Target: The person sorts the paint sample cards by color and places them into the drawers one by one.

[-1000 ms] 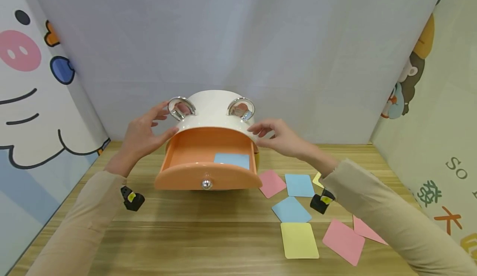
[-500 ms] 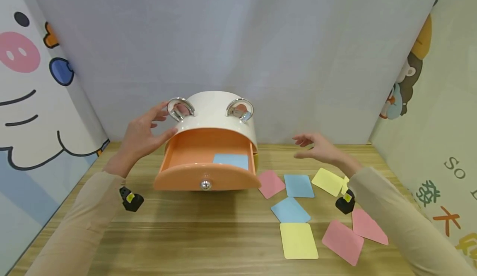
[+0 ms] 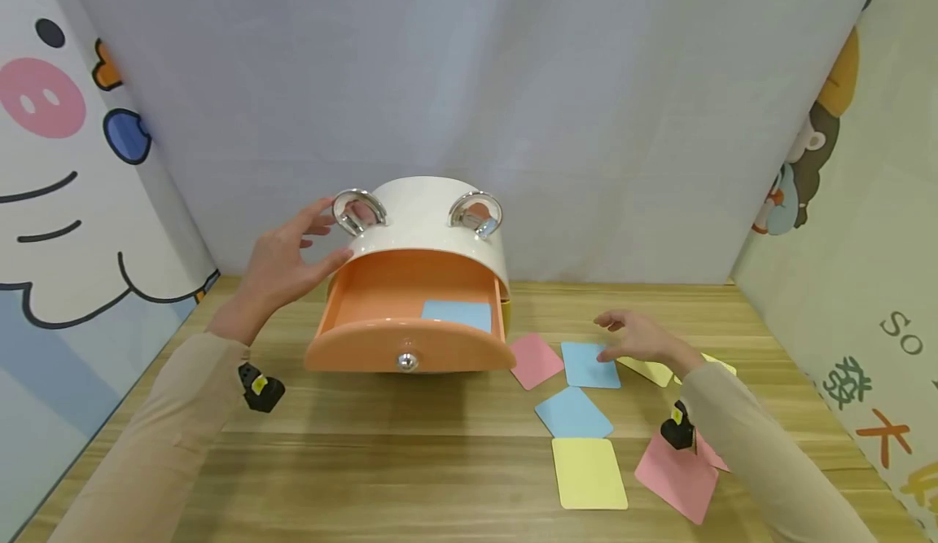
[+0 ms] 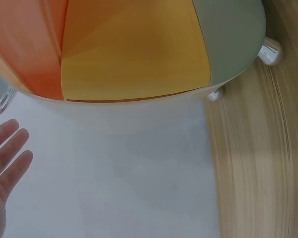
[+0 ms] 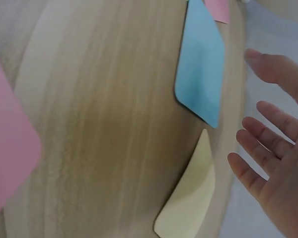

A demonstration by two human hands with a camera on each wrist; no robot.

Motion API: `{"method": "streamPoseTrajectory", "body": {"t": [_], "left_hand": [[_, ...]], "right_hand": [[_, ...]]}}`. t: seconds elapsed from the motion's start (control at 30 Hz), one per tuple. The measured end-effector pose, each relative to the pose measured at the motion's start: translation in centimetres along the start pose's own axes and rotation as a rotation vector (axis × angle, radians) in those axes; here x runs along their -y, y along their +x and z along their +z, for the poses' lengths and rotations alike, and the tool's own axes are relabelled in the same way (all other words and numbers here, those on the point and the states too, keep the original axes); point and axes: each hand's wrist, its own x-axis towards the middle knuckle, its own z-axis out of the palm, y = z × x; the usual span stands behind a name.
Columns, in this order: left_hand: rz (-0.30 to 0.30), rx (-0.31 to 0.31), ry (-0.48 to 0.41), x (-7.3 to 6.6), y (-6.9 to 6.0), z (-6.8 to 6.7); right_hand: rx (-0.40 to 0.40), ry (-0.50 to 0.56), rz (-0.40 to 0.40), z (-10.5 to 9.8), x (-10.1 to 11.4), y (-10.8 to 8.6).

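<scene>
As the right hand (image 3: 636, 338) is hovering among the loose cards, the left hand (image 3: 278, 264) is standing beside the white cabinet (image 3: 425, 209).

Cabinet, 1: sitting toward the far edge of the tabletop (image 3: 330, 461), left of middle. Its orange drawer (image 3: 410, 348) is standing pulled out, with a drawer card (image 3: 465, 313), blue, lying at the right front corner.

Cards, right half of the tabletop: 1 pink card (image 3: 535, 361) is lying nearest the cabinet; 1 blue card (image 3: 586, 364) is lying beside it; 1 yellow card (image 3: 645, 370) is showing partly behind the right hand. Others are lying toward the near edge and right corner.

Hands, 2. Left: fingers spreading, gripping nothing; whether the thumb is touching the cabinet, cannot tell. Right: fingers loosely bending, thumb standing apart, holding nothing; gaps are showing to the cards in its wrist view.

Step, by judgement: the work is standing at picking up a card. Next move, by judgement: it is calling for lowering the right fingertips and pinching a thin edge lying flat on the wood.
</scene>
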Motion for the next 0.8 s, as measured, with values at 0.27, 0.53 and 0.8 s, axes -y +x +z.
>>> {"method": "streamPoseTrajectory", "body": {"t": [0.27,0.53,0.8], "left_hand": [[0.002,-0.001,-0.012,0.0,0.0,0.1],[0.006,-0.012,-0.018,0.0,0.0,0.1],[0.007,-0.019,-0.017,0.0,0.0,0.1]], "right_hand": [[0.037,0.011,0.019,1.9,-0.7,0.2],[0.05,-0.077,-0.007,2.3,-0.4,0.3],[0.03,-0.103,-0.02,2.3,-0.9,0.4]]}}
